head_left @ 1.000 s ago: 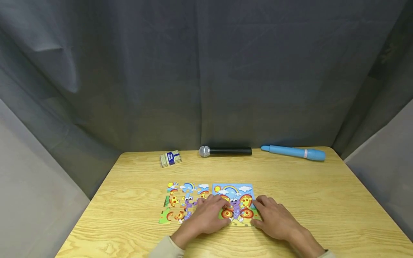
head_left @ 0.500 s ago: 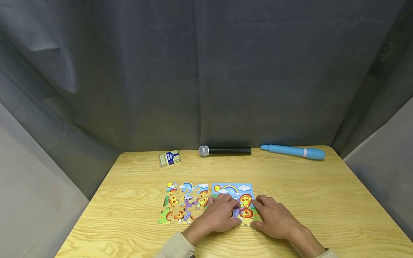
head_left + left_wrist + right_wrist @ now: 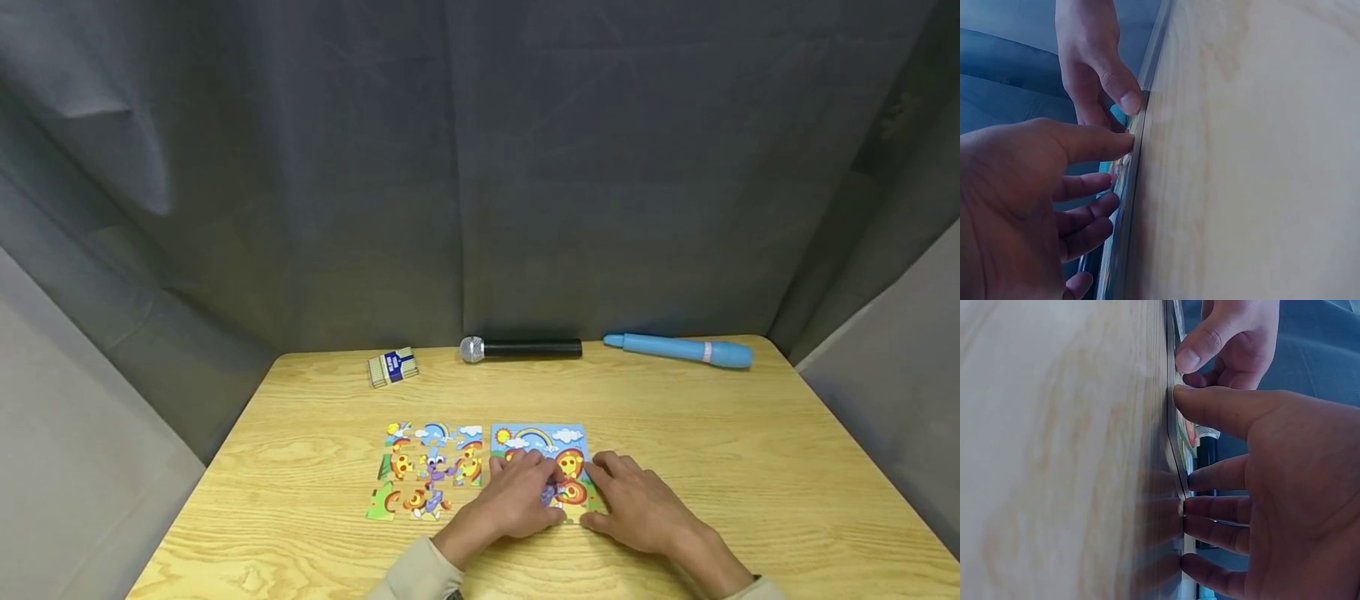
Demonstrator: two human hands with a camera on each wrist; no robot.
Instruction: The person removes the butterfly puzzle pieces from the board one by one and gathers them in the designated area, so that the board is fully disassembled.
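Butterfly puzzle (image 3: 542, 438) flat on the wooden worktop (image 3: 750, 467), near the front edge and a little right of centre, rainbow and clouds showing along its far side. Left grip (image 3: 517, 497) released, laid over the middle of the picture with fingers loosely extended, thumb tip against the near edge in the left wrist view. Right grip (image 3: 636, 502) released too, holding nothing, fingertips pressed along the puzzle's right edge and thumb at its near corner. Both wrist views set very low, showing only the thin edge of the board and the fingers against it; impossible to tell from them whether any single piece is loose under the left fingers. Loose pieces (image 3: 426, 471) spread in rough rows just beside the puzzle on its left, apart from one another and face up. Along the far edge, well apart from the work: small striped box (image 3: 392, 367), black microphone (image 3: 521, 349), blue marker (image 3: 678, 350). Grey curtain (image 3: 480, 167) behind. By the look of it, a steadying or squaring of the board between two hands. Best done with light, even pressure from flat fingers, thumbs low against the edge, no lifting of one side, and care against a sideways slide into the loose pieces next to it.
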